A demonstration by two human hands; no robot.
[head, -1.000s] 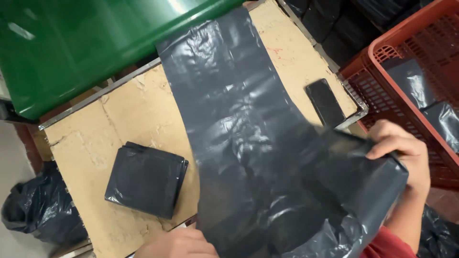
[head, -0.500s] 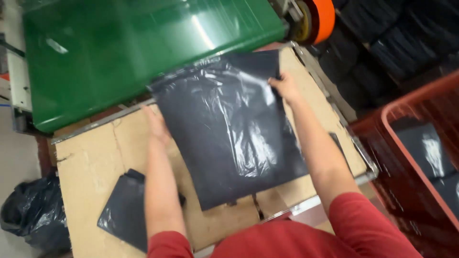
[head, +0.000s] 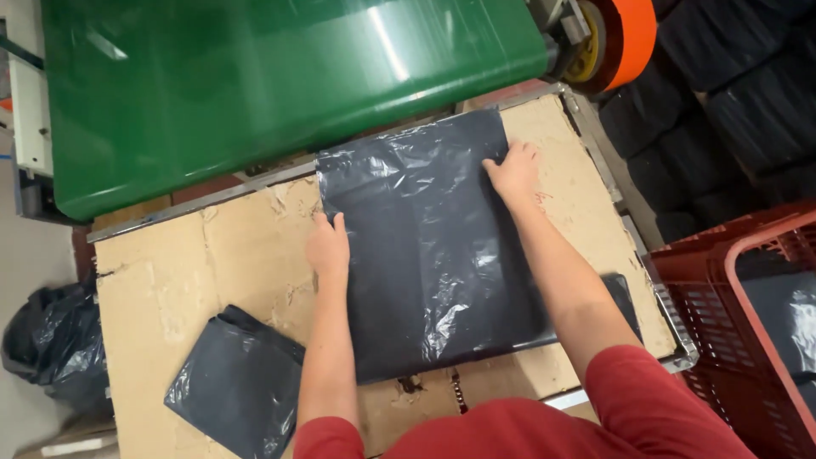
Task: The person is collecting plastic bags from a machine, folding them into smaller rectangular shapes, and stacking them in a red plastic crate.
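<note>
Black plastic, glossy and creased, fills the middle of the scene: a large dark bag (head: 433, 255) lies flat on a worn cardboard-topped desk (head: 170, 272), its upper edge just beside the green conveyor belt (head: 280, 85) that runs across the top of the view. A person in red sleeves leans over it with both bare hands pressed down on the film. The left hand (head: 328, 248) lies palm-down on the bag's left edge, fingers extended and together, closed on nothing. The right hand (head: 513, 172) rests flat near the bag's upper right corner, fingers spread slightly, its grip likewise open and only pressing on the plastic.

To the lower left, a smaller folded black bag (head: 236, 382) sits on the cardboard, apart from the large one and just beside the left forearm. A dark flat object (head: 625, 302) shows partly from under the right forearm near the desk's right edge; what it is cannot be told. An orange roller end (head: 629, 34) caps the conveyor at the upper right. A red plastic crate (head: 748, 331) stands to the right of the desk, holding more dark bags, and a bulging black sack (head: 51, 340) sits on the floor at the far left.
</note>
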